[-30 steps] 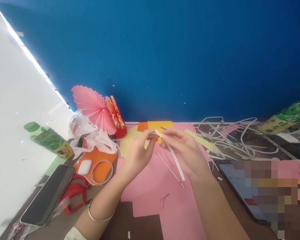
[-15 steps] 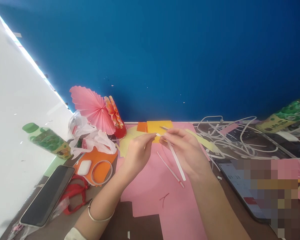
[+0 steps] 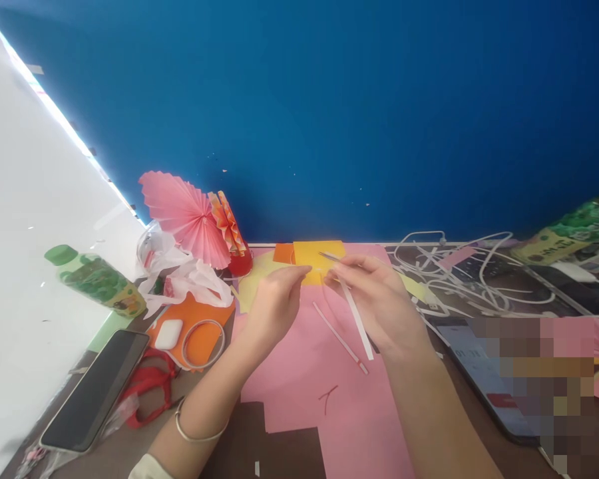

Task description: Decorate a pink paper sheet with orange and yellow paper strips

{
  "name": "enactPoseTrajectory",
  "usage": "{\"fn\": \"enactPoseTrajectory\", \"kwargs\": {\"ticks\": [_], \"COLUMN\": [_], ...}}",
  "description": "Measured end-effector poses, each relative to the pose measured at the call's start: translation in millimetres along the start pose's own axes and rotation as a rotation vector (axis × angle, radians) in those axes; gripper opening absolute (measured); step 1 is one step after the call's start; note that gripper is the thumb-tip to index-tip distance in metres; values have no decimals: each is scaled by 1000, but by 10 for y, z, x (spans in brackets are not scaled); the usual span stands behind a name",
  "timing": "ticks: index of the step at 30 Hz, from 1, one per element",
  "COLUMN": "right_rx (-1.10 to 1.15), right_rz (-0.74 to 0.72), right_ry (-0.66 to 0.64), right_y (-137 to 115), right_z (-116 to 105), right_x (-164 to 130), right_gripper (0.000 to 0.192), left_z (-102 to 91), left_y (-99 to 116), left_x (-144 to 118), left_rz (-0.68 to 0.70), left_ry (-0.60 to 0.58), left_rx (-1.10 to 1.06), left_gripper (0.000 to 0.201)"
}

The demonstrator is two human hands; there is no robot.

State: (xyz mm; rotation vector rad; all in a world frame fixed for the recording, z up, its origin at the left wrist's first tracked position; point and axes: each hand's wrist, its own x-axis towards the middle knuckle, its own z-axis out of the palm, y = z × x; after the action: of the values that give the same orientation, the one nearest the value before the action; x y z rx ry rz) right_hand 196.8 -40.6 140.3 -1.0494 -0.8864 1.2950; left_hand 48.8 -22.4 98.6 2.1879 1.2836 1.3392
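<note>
White paper strip point(image 3: 357, 319): pinched at its upper end by the right hand point(image 3: 379, 303), hanging down over the pink sheet point(image 3: 309, 372).
Right hand: thumb and fingers pressed together on the strip, raised above the table.
Left hand point(image 3: 274, 306): fingertips pinched together just beside the right hand's fingertips; whether they grip the strip's end cannot be told.
Second strip point(image 3: 340, 338): lies flat on the pink sheet, just left of the held one.
Yellow paper point(image 3: 319, 255): behind the hands.
Left side: pink paper fan point(image 3: 184, 213), earbud case point(image 3: 169, 334), phone point(image 3: 94, 389), green bottle point(image 3: 94, 279).
Right side: white offcuts point(image 3: 469, 273) in a tangle.
</note>
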Motion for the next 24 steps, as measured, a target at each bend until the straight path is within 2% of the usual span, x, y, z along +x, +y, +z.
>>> {"fn": "enactPoseTrajectory", "kwargs": {"ticks": [5, 9, 12, 18, 24], "right_rx": [-39, -59, -64, -147, -163], "right_rz": [-91, -180, -176, -164, -151], "right_ry": [20, 39, 34, -47, -96], "right_y": [-3, -7, -3, 16, 30], "right_z": [1, 14, 22, 52, 97], "right_x": [-8, -25, -32, -48, -64], "right_gripper": [15, 13, 14, 19, 18], "left_z": [-14, -33, -53, -78, -103], "left_y": [43, 120, 155, 147, 212], "left_x": [2, 19, 44, 67, 72], "left_rz": [-50, -221, -333, -342, -384], "left_ry": [2, -28, -55, 21, 91], "left_rx": [-31, -194, -385, -554, -574], "left_gripper": [30, 19, 15, 14, 15]}}
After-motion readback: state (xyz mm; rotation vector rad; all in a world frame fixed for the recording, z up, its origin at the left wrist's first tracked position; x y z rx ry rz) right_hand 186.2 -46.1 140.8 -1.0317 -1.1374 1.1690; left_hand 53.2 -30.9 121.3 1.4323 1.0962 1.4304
